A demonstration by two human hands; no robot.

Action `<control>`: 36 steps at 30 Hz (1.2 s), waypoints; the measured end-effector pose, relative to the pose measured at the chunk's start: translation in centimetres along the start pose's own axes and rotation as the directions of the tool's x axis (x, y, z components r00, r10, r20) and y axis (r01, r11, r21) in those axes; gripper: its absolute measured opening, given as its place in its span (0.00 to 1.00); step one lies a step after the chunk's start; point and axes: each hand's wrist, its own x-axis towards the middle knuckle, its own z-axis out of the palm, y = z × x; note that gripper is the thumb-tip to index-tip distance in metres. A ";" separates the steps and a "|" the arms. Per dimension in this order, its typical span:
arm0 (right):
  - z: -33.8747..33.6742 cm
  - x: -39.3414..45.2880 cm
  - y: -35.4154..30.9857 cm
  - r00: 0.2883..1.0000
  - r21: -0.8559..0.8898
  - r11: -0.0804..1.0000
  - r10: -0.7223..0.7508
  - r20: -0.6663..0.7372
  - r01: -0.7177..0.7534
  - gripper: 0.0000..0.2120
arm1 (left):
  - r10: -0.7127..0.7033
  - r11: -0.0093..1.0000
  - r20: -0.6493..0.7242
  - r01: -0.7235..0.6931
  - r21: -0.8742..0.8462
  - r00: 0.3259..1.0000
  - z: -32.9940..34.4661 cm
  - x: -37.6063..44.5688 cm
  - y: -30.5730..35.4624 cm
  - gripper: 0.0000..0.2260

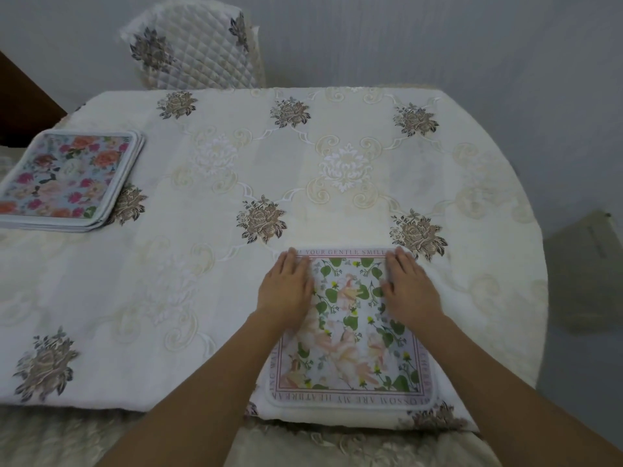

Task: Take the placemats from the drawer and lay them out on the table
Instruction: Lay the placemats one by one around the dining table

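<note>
A placemat (350, 335) with pale flowers, green leaves and a lettered pink border lies flat on the table (209, 284) at its near edge. My left hand (286, 291) presses flat on the mat's far left part, fingers straight. On the far right part rests my right hand (409, 288), also flat with straight fingers. A stack of several placemats (64, 178) with bright red and pink roses sits at the table's left edge.
A cream tablecloth with embroidered brown roses covers the table. A chair (192, 45) with a quilted cover stands behind the far side. A grey box-like object (583, 271) sits on the floor to the right.
</note>
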 end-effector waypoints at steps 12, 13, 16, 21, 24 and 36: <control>1.5 -6.8 0.8 0.999 -0.045 0.999 0.001 0.040 0.001 0.31 | -0.029 1.000 0.020 0.029 -0.001 0.999 1.2 -6.4 0.1 0.24; 1.6 -7.4 0.8 0.999 -0.040 0.999 -0.006 0.043 0.008 0.31 | -0.023 1.000 0.027 0.023 0.001 0.999 1.4 -7.4 0.2 0.24; 1.9 -9.8 0.9 0.997 -0.036 0.998 -0.042 0.068 0.044 0.31 | -0.014 0.999 0.071 0.016 -0.028 0.997 1.9 -10.4 0.7 0.22; 2.3 -14.0 0.9 0.986 -0.007 0.997 -0.080 0.143 0.082 0.32 | -0.006 0.996 0.155 0.019 -0.082 0.988 2.6 -15.2 1.5 0.20; 2.5 -16.4 0.8 0.980 -0.007 0.997 -0.074 0.184 0.077 0.31 | 0.016 0.997 0.217 0.002 -0.082 0.976 2.9 -17.4 1.4 0.22; 3.1 -20.0 -3.2 0.946 0.040 0.967 -0.254 0.200 0.251 0.25 | 0.148 0.987 0.253 -0.126 -0.099 0.956 3.4 -19.2 4.5 0.21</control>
